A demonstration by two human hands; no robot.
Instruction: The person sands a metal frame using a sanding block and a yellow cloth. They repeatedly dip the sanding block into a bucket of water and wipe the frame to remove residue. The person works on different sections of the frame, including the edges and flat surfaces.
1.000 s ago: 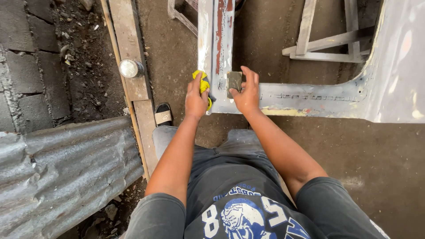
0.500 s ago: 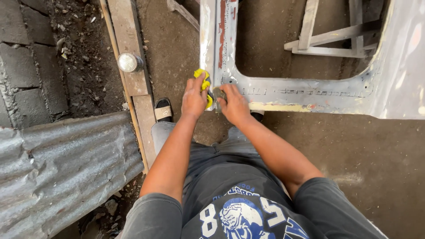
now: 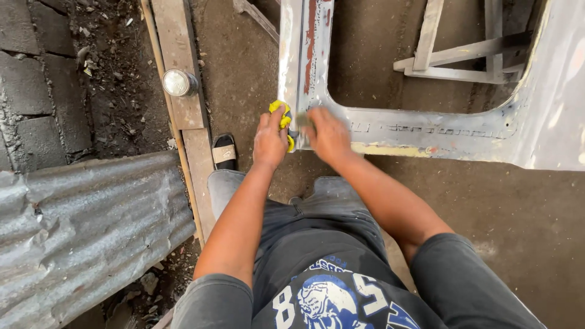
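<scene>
My left hand [image 3: 270, 139] gripping yellow rag [image 3: 281, 114] at panel [image 3: 426, 131] corner edge. My right hand [image 3: 326, 134] blurred, pressed flat on panel just beside; grip can't tell.

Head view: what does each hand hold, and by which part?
The left hand grips a yellow cloth, bunched against the metal frame's edge. The right hand presses something onto the frame; motion blur hides it.

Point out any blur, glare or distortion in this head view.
Head view: the right hand is smeared by motion blur; the left hand on the yellow cloth is sharp; soft glare whitens the metal panel at right; wide-angle lens bends the wooden plank.
</scene>
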